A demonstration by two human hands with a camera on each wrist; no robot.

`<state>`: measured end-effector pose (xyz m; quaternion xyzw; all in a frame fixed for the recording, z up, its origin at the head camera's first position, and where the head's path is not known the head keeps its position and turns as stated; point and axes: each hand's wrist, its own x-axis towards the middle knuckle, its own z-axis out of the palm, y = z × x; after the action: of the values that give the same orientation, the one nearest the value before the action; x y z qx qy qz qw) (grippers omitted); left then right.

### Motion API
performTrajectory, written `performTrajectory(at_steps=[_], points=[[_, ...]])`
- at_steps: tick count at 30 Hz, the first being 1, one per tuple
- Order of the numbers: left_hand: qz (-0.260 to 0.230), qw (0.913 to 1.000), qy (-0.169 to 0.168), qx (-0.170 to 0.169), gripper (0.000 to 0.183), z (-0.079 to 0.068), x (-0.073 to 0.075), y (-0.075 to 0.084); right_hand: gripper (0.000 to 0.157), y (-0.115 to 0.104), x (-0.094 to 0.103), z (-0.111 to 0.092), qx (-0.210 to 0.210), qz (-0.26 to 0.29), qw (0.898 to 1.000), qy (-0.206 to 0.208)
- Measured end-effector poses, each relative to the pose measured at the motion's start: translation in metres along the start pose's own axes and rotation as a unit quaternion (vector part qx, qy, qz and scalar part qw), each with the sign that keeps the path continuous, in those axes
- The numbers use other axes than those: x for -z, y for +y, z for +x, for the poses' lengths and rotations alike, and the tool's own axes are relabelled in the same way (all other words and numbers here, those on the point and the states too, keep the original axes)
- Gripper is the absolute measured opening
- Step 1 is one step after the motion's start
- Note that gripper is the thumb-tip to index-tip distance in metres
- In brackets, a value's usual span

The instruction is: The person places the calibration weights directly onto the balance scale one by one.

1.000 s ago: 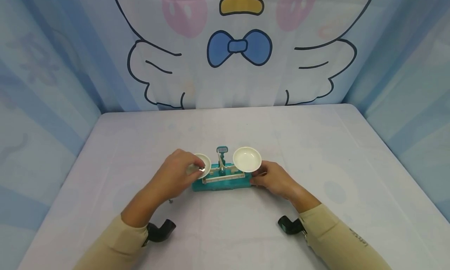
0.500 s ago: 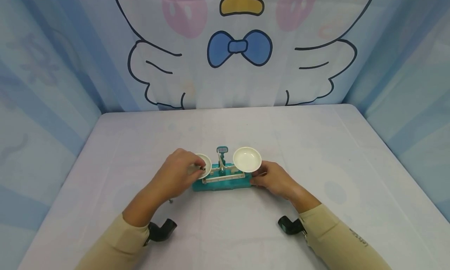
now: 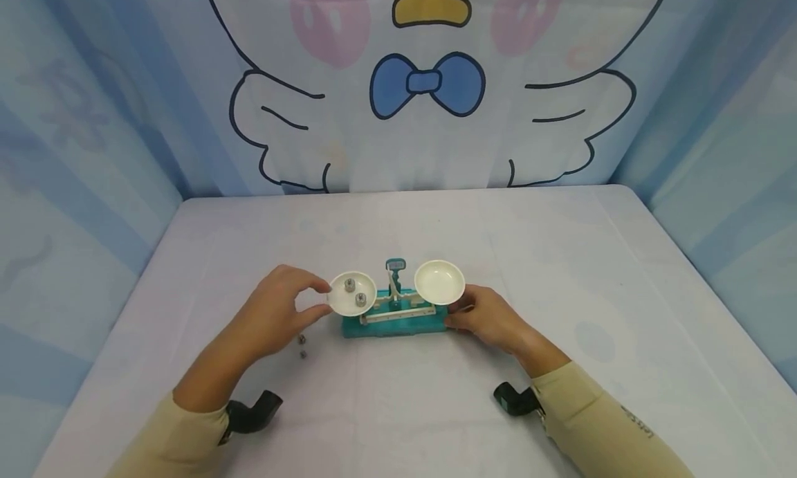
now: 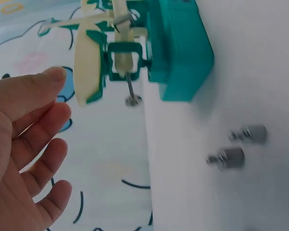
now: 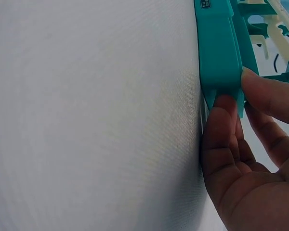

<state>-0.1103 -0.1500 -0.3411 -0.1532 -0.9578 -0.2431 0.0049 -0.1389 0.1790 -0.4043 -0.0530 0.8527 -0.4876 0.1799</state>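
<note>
A small teal balance scale [image 3: 395, 328] stands mid-table with two white pans. In its left pan [image 3: 340, 303] sit two metal weights, one [image 3: 350, 285] behind the other [image 3: 361, 299]. My left hand [image 3: 274, 315] is just left of that pan, thumb and index fingertips right at its rim. The left wrist view shows its fingers relaxed and holding nothing. With my right hand [image 3: 488, 317] I grip the right end of the scale's base [image 5: 219, 53], thumb on the upper edge and fingers against the end. The right pan [image 3: 438, 282] holds nothing.
Two more metal weights, one [image 4: 231, 158] beside another [image 4: 255, 134], stand on the white-covered table [image 3: 423, 409] near my left wrist. A printed cloth [image 3: 429, 139] hangs behind the table, and blue side curtains [image 3: 68, 222] flank it.
My left hand has let go of a weight in the left pan and drawn back to the left, uncovering both weights there and another on the table. My right hand has stayed on the base.
</note>
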Motion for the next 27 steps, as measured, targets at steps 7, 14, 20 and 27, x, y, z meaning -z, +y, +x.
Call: performTrajectory(at_steps=[7, 14, 20, 27], points=[[-0.007, 0.9990, -0.017, 0.040, 0.026, -0.012, 0.001, -0.019, 0.036, -0.001, 0.001, 0.000, -0.004, -0.006, 1.000, 0.001], [-0.006, 0.9958, -0.052, 0.075, 0.025, -0.021, -0.004, -0.035, 0.037, -0.001, 0.001, 0.001, -0.005, -0.002, 1.000, -0.002], [-0.013, 0.9950, -0.056, 0.082, 0.026, -0.028, -0.009, -0.049, 0.038, -0.001, 0.001, 0.000, -0.004, 0.002, 1.000, -0.003], [-0.039, 0.9942, -0.058, 0.082, 0.027, -0.031, -0.022, -0.064, 0.037, -0.001, 0.001, 0.000, -0.001, 0.001, 1.000, -0.005]])
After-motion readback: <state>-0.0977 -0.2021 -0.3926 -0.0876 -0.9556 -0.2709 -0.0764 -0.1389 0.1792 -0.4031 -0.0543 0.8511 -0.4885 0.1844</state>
